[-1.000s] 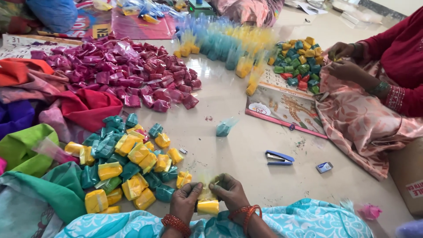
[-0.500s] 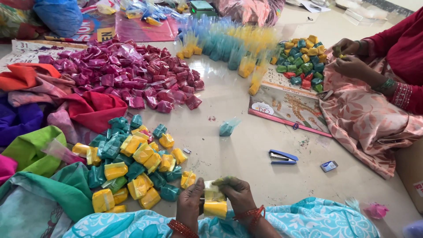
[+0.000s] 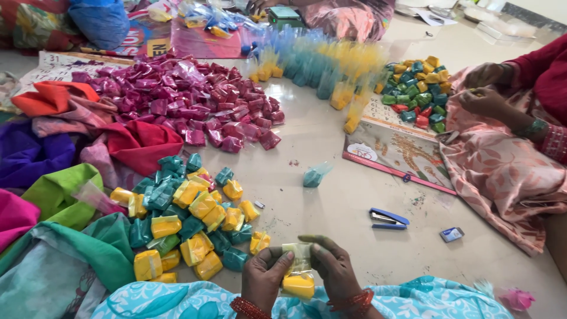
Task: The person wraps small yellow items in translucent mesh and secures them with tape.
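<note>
1. Head view, bottom centre: left hand (image 3: 264, 276) and right hand (image 3: 333, 269) both pinch a small clear bag (image 3: 298, 269) between them, over the lap.
2. Change vs. a second ago: the yellow packet (image 3: 298, 286) now sits inside the bag at its lower end; earlier it lay lower, at the fingertips, just beside the pile. The bag top is raised and stretched between thumbs and fingers.
3. Grip: left hand closed on the bag's left edge, right hand closed on its right edge and top. Neither is released.
4. Judgement: filling looks done for this bag; the mouth is open or loosely folded, can't tell which. Closing it looks like the step in hand.
5. Left of the hands: mixed pile (image 3: 183, 218) of yellow and teal packets on the floor, just beside the left hand, apart from it. No visible shift in the pile since half a second ago.
6. Right of the hands: blue stapler (image 3: 388, 218) on the floor, near, untouched, same spot as before. Small blue box (image 3: 452, 234) beside it.
7. Mid floor: one teal packet in a clear bag (image 3: 314, 175), alone, unmoved.
8. Far side: magenta heap (image 3: 195, 100), row of bagged teal and yellow packets (image 3: 322, 65).
9. Right edge: another person's hands (image 3: 487, 88) work over a second mixed pile (image 3: 416, 88).
</note>
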